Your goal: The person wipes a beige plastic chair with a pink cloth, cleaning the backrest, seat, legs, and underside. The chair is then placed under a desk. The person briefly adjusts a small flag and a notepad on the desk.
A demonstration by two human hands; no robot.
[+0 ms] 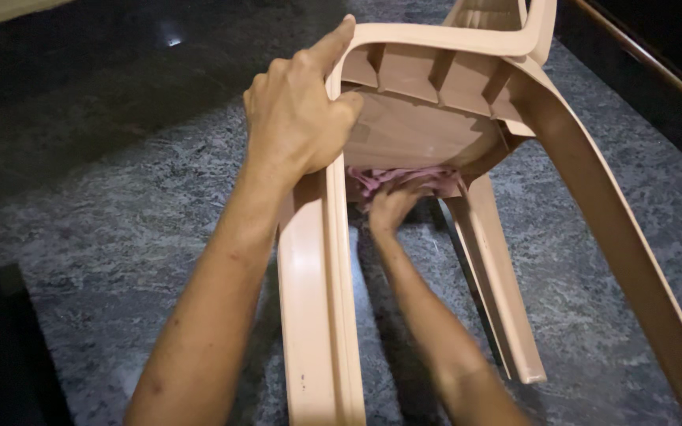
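Note:
A beige plastic chair [436, 87] is tipped over, its underside and legs turned toward me. My left hand [297, 106] grips the seat's edge where a leg joins, with the forefinger stretched along the rim. Reaching between the legs, my right hand [392, 207] presses a pink cloth [404, 177] against the lower underside of the seat. The cloth is bunched and partly hidden by the hand and the chair's rim.
The chair rests on a dark speckled stone floor [120, 205]. A dark object [1, 339] stands at the lower left edge. A brown strip or rail [649, 59] runs along the upper right.

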